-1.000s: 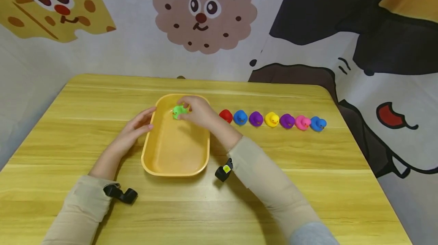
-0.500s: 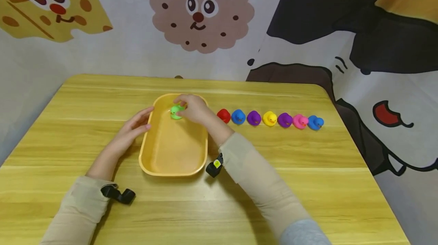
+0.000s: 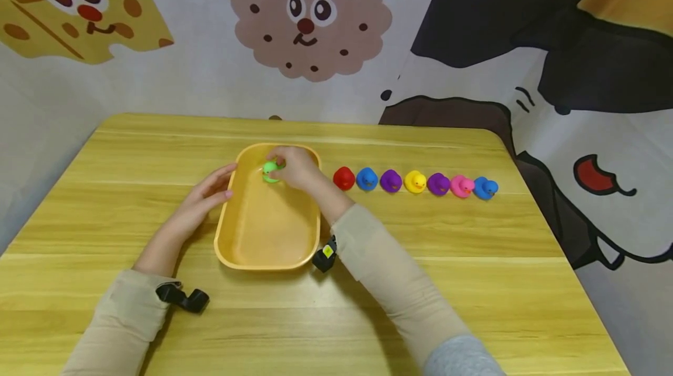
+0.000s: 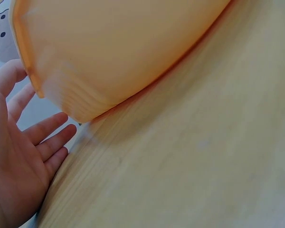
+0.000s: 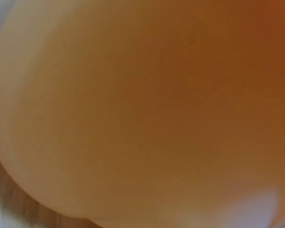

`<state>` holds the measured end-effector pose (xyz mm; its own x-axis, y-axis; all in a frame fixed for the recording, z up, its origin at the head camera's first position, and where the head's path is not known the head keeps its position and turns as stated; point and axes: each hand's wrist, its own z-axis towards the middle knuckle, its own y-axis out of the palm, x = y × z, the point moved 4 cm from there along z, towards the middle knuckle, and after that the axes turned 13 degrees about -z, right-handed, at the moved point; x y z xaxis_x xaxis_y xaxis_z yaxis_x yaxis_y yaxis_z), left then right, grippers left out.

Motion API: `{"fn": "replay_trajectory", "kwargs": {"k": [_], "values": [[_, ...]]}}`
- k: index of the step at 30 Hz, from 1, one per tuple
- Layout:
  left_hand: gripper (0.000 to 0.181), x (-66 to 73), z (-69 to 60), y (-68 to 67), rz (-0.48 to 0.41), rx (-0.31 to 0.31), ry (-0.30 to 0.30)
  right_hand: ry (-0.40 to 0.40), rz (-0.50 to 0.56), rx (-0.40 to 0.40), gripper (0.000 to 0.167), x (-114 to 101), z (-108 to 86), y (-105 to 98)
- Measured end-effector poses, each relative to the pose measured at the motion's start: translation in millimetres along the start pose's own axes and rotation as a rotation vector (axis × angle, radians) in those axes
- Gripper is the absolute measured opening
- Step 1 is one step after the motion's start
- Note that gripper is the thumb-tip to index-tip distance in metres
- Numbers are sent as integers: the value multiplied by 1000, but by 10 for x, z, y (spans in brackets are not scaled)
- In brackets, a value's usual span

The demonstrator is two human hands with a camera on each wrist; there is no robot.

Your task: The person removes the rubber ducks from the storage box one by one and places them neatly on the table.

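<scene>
In the head view an orange-yellow plastic tray (image 3: 265,236) lies on the table, its long side running away from me. My right hand (image 3: 299,169) reaches over its far right part and pinches a small green rubber duck (image 3: 270,171) inside it. Fingers cover part of the duck. On the other side, my left hand (image 3: 202,199) touches the tray's left rim, fingers spread and fairly straight; the left wrist view shows this hand (image 4: 26,147) against the tray's outside (image 4: 109,52). Blurred tray wall (image 5: 133,118) fills the right wrist view, which shows neither hand nor duck.
To the right of the tray stands a row of rubber ducks: red (image 3: 344,178), blue (image 3: 367,179), purple (image 3: 391,181), yellow (image 3: 415,181), another purple (image 3: 439,184), pink (image 3: 462,186) and another blue (image 3: 485,188). A cartoon-printed cloth (image 3: 210,90) hangs behind the table (image 3: 420,306).
My right wrist and forearm have swung slightly left, uncovering more of the red duck. The fingers stay at the green duck in the tray. My left hand keeps its place on the rim.
</scene>
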<state>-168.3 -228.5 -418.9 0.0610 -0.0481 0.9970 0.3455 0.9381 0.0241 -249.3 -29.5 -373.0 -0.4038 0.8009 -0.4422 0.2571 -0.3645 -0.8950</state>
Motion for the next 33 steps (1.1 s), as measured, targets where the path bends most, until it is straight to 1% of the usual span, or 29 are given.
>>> {"fn": "replay_trajectory", "kwargs": {"k": [11,20,26,33], "values": [[55,3,-4,-13,17,8,-11,31,-2,-10,35,-39,-6,37],[55,13,-5,-2,13,4,-14,24,-13,-1,30,-34,-5,57],[54,3,-2,-3,5,2,-6,27,-12,-6,30,-28,-7,63],[54,-7,4,2,-1,-1,-2,6,-22,11,28,-34,-10,47]]}}
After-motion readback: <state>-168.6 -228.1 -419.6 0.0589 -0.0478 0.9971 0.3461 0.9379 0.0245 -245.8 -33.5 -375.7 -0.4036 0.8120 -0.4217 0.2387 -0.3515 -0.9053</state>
